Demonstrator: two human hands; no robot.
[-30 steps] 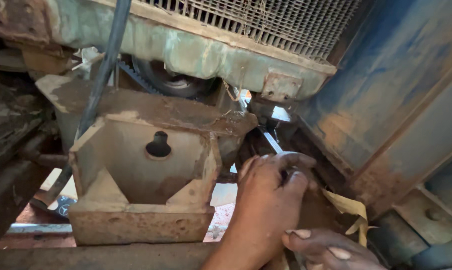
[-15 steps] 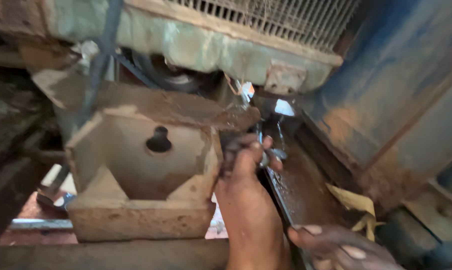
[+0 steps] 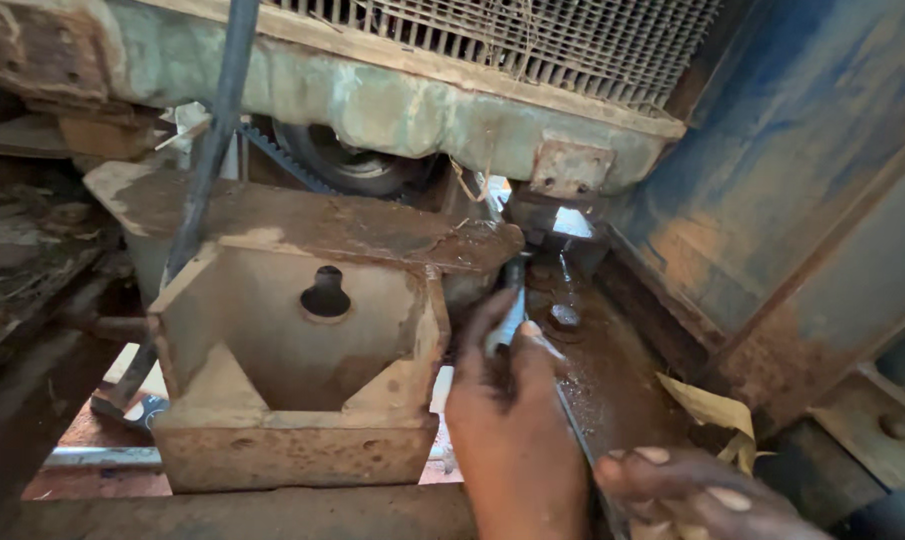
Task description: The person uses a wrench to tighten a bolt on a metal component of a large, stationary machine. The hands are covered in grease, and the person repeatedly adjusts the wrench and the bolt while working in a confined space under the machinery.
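Wrench (image 3: 513,300) sits clasped in the left hand (image 3: 512,400) fingers (image 3: 484,318); right hand (image 3: 702,495) fingers curled, empty.

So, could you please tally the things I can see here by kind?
Hands: 2, left hand and right hand
Metal tool, in the left hand: 1
Rusty bracket: 1
Bolts on the rusty plate: 1 clear
Radiator grille: 1
Belt pulley: 1
Torn paper scrap: 1
Total: 8
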